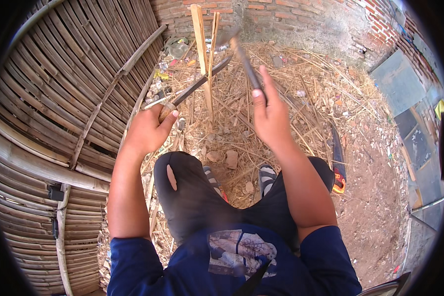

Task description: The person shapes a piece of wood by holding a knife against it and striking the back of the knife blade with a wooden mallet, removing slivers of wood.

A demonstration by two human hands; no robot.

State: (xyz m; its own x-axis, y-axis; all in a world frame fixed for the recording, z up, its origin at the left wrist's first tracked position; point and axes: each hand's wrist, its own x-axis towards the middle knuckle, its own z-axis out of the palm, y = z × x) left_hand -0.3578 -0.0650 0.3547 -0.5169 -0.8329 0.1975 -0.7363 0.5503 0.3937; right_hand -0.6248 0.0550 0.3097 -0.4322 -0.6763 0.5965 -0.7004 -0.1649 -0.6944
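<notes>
My left hand point(148, 127) is closed around the wooden handle of a long knife point(192, 89). The knife's dark blade points up and to the right. It crosses an upright piece of split wood point(199, 39), lodged between its two parted strips as far as I can see. My right hand point(272, 116) grips the shaft of a hammer point(251, 71), with its forefinger stretched along it. The hammer's head is raised to the right of the wood strips and is smeared by motion. The wood's lower end stands among the litter on the ground.
A slatted bamboo wall point(74, 84) rises close on my left. Ahead stands a brick wall point(306, 22). Straw and wood splinters point(301, 98) cover the ground. A saw with an orange handle point(339, 182) lies by my right knee. Grey sheets point(398, 86) lean at the right.
</notes>
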